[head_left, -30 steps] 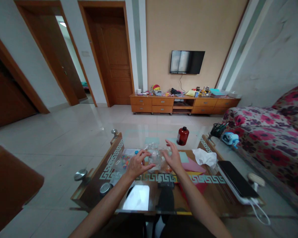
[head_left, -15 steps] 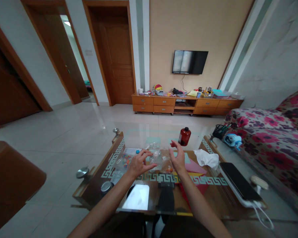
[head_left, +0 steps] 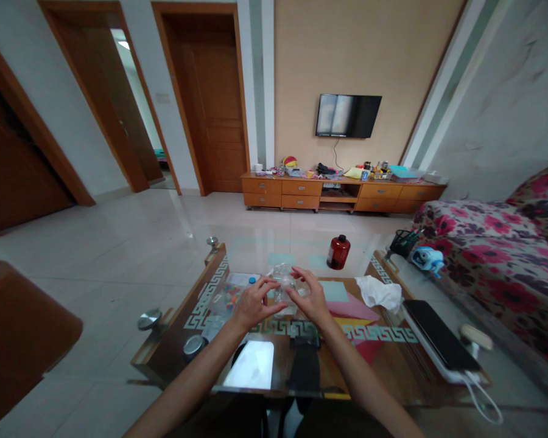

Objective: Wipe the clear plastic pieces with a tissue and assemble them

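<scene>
A small clear bottle [head_left: 281,295] with a pale top stands on the glass table, between my hands. My left hand [head_left: 254,303] curls around its left side, thumb in front and fingers behind. From the right, my right hand [head_left: 311,299] reaches to the bottle's top, its thumb and fingers apart; whether they touch it I cannot tell. Behind the bottle is crumpled clear plastic [head_left: 279,267]. Left of my left hand lies a clear bag of colourful small pieces [head_left: 231,297], near a blue cap [head_left: 252,280].
A red-brown bottle with a black cap [head_left: 338,252] stands at the table's far side. White tissue [head_left: 379,293], a phone on a white block with a cable [head_left: 438,331] and a round dark-sided container [head_left: 194,345] lie around. A white rectangular item [head_left: 251,364] shows near the front edge.
My right hand has moved left and inward, from beside the red-brown bottle to the clear bottle. My left hand has stayed nearly in place.
</scene>
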A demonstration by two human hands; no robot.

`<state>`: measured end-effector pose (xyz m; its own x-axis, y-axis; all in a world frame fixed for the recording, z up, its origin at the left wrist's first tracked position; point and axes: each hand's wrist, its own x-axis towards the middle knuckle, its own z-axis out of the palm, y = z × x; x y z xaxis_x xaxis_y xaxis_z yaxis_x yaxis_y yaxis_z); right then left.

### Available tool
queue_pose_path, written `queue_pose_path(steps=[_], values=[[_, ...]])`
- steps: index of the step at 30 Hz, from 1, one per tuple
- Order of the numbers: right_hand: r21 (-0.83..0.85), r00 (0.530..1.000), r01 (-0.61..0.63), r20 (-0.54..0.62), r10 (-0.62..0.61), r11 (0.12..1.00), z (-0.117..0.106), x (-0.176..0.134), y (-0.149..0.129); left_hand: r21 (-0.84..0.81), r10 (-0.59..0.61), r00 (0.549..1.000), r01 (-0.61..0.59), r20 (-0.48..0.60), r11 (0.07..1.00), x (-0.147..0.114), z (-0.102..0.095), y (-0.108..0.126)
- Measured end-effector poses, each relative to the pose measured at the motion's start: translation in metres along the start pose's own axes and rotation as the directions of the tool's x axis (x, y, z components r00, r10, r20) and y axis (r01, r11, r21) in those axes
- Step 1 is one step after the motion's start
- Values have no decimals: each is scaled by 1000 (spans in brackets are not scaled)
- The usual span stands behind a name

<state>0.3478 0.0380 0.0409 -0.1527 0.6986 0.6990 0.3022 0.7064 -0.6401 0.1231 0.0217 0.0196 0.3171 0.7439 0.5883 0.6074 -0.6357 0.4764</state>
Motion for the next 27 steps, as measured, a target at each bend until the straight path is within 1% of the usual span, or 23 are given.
queue_pose_path(steps=[3,4,5,6,7,8,10,12,13,15,18,21,23,27], values=[[-9,996,39,83,-38,999,6,0,-7,-7,-10,1000,10,2,1000,0,-1,1],[-3,995,50,81,-49,999,8,1,-11,-6,-14,1000,14,2,1000,0,-1,1],[8,997,46,54,-47,999,8,2,-14,-4,-15,1000,15,1,1000,0,-2,2],[26,1000,27,-4,-27,999,7,3,-16,-1,-15,1000,15,-1,1000,0,-2,2],[52,996,-3,-91,8,999,5,5,-16,4,-13,1000,13,-6,1000,0,-2,2],[82,979,-43,-194,58,996,1,7,-14,8,-10,1000,10,-12,1000,0,-3,2],[149,907,-107,-391,158,983,-9,11,-2,19,-4,1000,4,-23,1000,0,-2,2],[180,842,-163,-488,232,970,-20,14,17,30,-3,1000,4,-23,1000,1,-1,3],[168,825,-194,-505,254,966,-25,14,29,36,-5,1000,5,-19,999,1,0,3],[106,812,-264,-512,280,959,-33,11,52,50,-9,1000,9,-10,999,2,2,5],[8,827,-366,-455,329,931,-40,2,76,78,-15,1000,16,-9,997,2,2,8],[-39,846,-396,-404,348,917,-42,-6,88,110,-25,999,28,-26,994,0,1,11],[-53,839,-392,-430,334,918,-43,-9,90,122,-21,999,27,-47,992,-1,0,12],[-49,771,-389,-564,296,920,-45,-12,93,118,0,995,13,-104,993,-2,-6,16]])
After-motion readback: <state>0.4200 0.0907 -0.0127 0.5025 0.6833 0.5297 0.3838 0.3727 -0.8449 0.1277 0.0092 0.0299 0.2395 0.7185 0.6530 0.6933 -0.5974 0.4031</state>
